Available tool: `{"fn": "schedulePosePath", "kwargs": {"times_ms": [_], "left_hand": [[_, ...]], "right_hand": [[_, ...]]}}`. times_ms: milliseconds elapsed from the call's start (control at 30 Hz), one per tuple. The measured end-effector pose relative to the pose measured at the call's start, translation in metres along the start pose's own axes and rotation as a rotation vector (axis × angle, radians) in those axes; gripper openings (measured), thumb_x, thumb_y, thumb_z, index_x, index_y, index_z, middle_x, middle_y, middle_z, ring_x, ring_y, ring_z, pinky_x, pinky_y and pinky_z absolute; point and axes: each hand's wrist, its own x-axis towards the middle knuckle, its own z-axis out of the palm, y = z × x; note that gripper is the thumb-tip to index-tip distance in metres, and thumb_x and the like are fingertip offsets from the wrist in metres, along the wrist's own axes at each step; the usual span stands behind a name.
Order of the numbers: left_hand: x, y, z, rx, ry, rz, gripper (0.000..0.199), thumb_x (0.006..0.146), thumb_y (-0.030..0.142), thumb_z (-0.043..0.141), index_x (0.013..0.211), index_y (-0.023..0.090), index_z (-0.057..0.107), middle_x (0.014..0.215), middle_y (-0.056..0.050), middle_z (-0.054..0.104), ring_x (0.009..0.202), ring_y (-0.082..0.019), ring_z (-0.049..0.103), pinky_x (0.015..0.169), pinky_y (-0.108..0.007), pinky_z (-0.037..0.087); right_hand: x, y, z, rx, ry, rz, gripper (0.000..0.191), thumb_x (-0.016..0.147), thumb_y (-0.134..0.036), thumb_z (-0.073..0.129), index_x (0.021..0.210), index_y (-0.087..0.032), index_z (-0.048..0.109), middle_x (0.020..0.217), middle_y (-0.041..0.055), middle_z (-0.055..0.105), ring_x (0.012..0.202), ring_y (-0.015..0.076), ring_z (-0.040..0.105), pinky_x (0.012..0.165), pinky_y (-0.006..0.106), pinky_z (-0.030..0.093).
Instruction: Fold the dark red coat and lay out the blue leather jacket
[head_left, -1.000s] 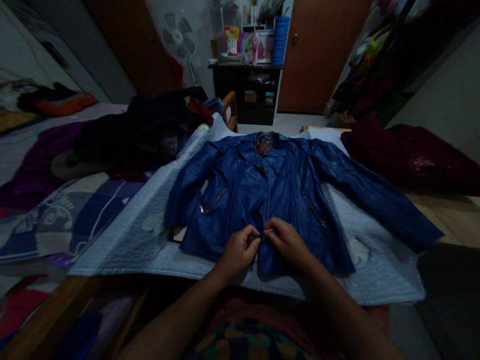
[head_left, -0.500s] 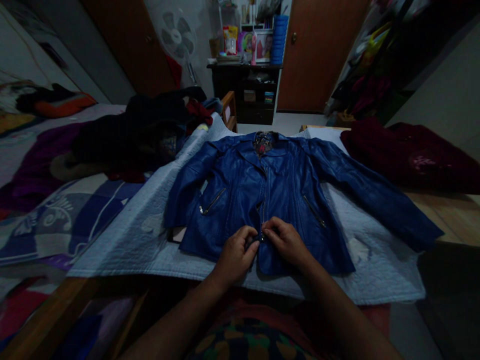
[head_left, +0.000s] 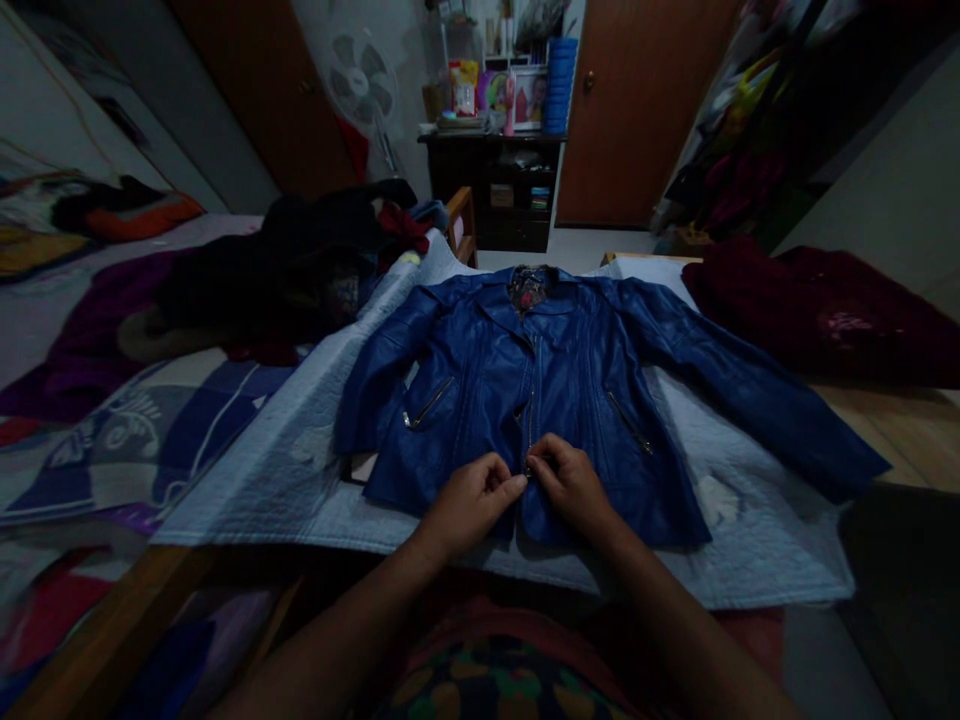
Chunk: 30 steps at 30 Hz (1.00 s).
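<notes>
A blue leather jacket (head_left: 480, 390) lies face up, its collar away from me and its hem towards me. Its front zipper (head_left: 532, 405) runs down the middle. My right hand (head_left: 574, 490) pinches the zipper near the hem with thumb and forefinger. Just left of it, my left hand (head_left: 472, 502) is closed at the jacket's front edge, its thumb pointing at the zipper's lower end. The small metal parts there are mostly covered by my fingertips. Slanted zip pockets show on both sides of the jacket.
A pale blue quilted cloth (head_left: 300, 480) is under the jacket. Dark clothes (head_left: 247, 265) are heaped at the left, and a maroon garment (head_left: 832, 310) lies at the right. Behind are a wooden chair (head_left: 463, 225), a black cabinet (head_left: 491, 190) and a white fan (head_left: 361, 80).
My left hand has shifted slightly, its thumb now stretched closer to the zipper's lower end. My right hand keeps its pinch in nearly the same place. The view has moved a little.
</notes>
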Motion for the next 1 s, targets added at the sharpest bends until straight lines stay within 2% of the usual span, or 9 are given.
{"fn": "schedulePosePath", "kwargs": {"times_ms": [100, 200, 400, 700, 833, 1000], "left_hand": [[0.007, -0.002, 0.007, 0.169, -0.028, -0.023, 0.036, 0.075, 0.051, 0.063, 0.066, 0.018, 0.053, 0.059, 0.004, 0.053, 0.056, -0.012, 0.049, 0.051, -0.022, 0.028], [0.011, -0.004, 0.013, 0.224, -0.026, -0.006, 0.034, 0.076, 0.047, 0.062, 0.060, 0.018, 0.052, 0.056, 0.004, 0.050, 0.054, -0.012, 0.047, 0.050, -0.023, 0.024], [0.011, -0.013, 0.018, 0.204, -0.065, 0.014, 0.025, 0.078, 0.036, 0.059, 0.062, 0.017, 0.054, 0.057, 0.004, 0.049, 0.056, -0.012, 0.047, 0.052, -0.023, 0.024], [0.008, -0.018, 0.025, 0.316, -0.019, 0.051, 0.024, 0.077, 0.030, 0.059, 0.059, 0.018, 0.050, 0.054, 0.004, 0.049, 0.053, -0.011, 0.046, 0.053, -0.025, 0.022], [0.009, -0.019, 0.023, 0.306, -0.046, 0.050, 0.020, 0.078, 0.029, 0.058, 0.062, 0.018, 0.053, 0.056, 0.004, 0.050, 0.055, -0.011, 0.046, 0.054, -0.025, 0.022], [0.011, -0.018, 0.018, 0.245, -0.070, 0.014, 0.025, 0.077, 0.037, 0.061, 0.063, 0.018, 0.051, 0.059, 0.004, 0.049, 0.057, -0.012, 0.046, 0.053, -0.024, 0.023]], "right_hand": [[0.000, -0.001, 0.001, 0.011, -0.003, -0.008, 0.008, 0.087, -0.021, 0.053, 0.079, -0.021, 0.056, 0.075, 0.0009, 0.061, 0.074, 0.0157, 0.057, 0.069, 0.027, 0.043], [0.000, 0.000, -0.002, 0.020, -0.034, -0.008, 0.007, 0.086, -0.020, 0.054, 0.081, -0.021, 0.058, 0.077, 0.0007, 0.062, 0.076, 0.0157, 0.057, 0.071, 0.027, 0.043], [0.003, 0.002, -0.010, -0.009, -0.121, -0.050, 0.008, 0.086, -0.015, 0.055, 0.082, -0.020, 0.060, 0.080, 0.0009, 0.062, 0.079, 0.0158, 0.057, 0.074, 0.028, 0.042], [0.006, 0.003, -0.003, -0.229, -0.114, -0.133, 0.012, 0.085, -0.010, 0.056, 0.077, -0.019, 0.056, 0.082, 0.0031, 0.062, 0.087, 0.0192, 0.053, 0.082, 0.033, 0.038], [0.006, 0.004, -0.008, -0.149, -0.152, -0.111, 0.011, 0.086, -0.011, 0.056, 0.080, -0.020, 0.058, 0.084, 0.0028, 0.064, 0.088, 0.0186, 0.055, 0.082, 0.033, 0.039], [0.006, 0.005, -0.018, 0.015, -0.218, -0.103, 0.009, 0.087, -0.015, 0.055, 0.081, -0.021, 0.058, 0.087, 0.0017, 0.065, 0.087, 0.0171, 0.057, 0.082, 0.031, 0.041]]}}
